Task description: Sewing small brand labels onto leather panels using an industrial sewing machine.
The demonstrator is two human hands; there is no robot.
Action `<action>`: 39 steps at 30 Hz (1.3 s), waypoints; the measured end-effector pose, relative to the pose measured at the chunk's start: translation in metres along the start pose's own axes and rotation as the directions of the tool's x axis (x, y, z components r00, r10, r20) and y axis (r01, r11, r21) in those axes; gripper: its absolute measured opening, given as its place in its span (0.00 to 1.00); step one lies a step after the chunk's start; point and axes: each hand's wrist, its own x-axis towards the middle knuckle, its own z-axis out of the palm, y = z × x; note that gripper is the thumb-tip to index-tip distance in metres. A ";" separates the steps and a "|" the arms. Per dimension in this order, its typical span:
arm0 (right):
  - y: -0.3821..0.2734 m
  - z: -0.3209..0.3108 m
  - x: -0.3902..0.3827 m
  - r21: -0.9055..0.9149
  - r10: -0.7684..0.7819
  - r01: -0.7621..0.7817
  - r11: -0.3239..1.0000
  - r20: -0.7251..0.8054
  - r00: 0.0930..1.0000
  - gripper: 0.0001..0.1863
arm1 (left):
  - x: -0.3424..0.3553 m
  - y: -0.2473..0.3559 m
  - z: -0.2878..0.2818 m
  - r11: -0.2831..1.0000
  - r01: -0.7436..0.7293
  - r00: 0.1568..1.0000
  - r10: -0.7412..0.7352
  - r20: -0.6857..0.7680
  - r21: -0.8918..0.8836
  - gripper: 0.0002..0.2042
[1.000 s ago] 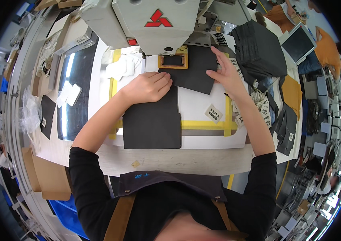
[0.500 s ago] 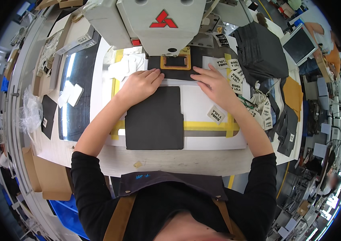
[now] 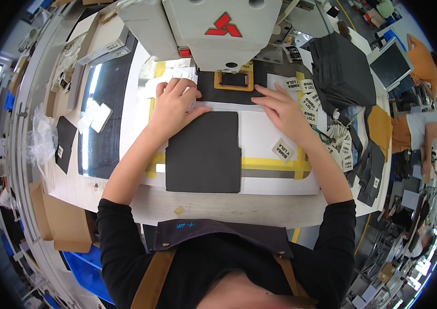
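Note:
A dark fabric panel [image 3: 209, 95] lies under the sewing machine head [image 3: 218, 33]. The machine's yellow-brown rectangular clamp frame [image 3: 234, 81] rests on this panel. At the panel's left edge is my left hand [image 3: 174, 109], its fingers bent and raised, the thumb held apart and pointing right. White pads [image 3: 164, 77] lie just beyond those fingers. My right hand [image 3: 284, 110] has its fingers stretched out, the tips at the panel's right edge. Nearer me, a second dark panel [image 3: 203, 154] lies flat on the white work surface. Neither hand visibly holds anything.
White labels with black print [image 3: 308, 105] are scattered on the right, with one square label [image 3: 282, 150] apart. A tall stack of dark panels [image 3: 342, 69] stands behind them. On the left are an open box [image 3: 66, 67] and crumpled clear plastic [image 3: 40, 139]. People work at far right.
My left hand has drawn back a little from the panel, its fingers lifting and bending. My right hand stays at the panel's right edge. The whole view has shifted slightly.

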 end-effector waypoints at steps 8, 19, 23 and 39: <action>-0.015 -0.004 -0.004 -0.296 -0.026 -0.013 0.955 -0.125 0.992 0.15 | -0.004 -0.001 0.001 0.999 0.041 0.999 -0.041 0.014 -0.029 0.14; -0.012 0.000 -0.012 -0.407 -0.124 0.072 0.911 -0.104 0.987 0.12 | -0.006 -0.001 0.001 1.000 -0.017 1.000 0.017 -0.020 -0.019 0.12; -0.013 0.001 -0.011 -0.379 -0.100 0.055 0.924 -0.099 0.990 0.12 | -0.005 0.000 -0.001 1.000 -0.009 1.000 0.009 -0.005 -0.023 0.12; -0.013 -0.003 -0.012 -0.380 -0.091 0.041 0.924 -0.115 0.989 0.13 | -0.005 0.002 -0.001 0.999 -0.043 0.999 0.043 0.024 0.016 0.11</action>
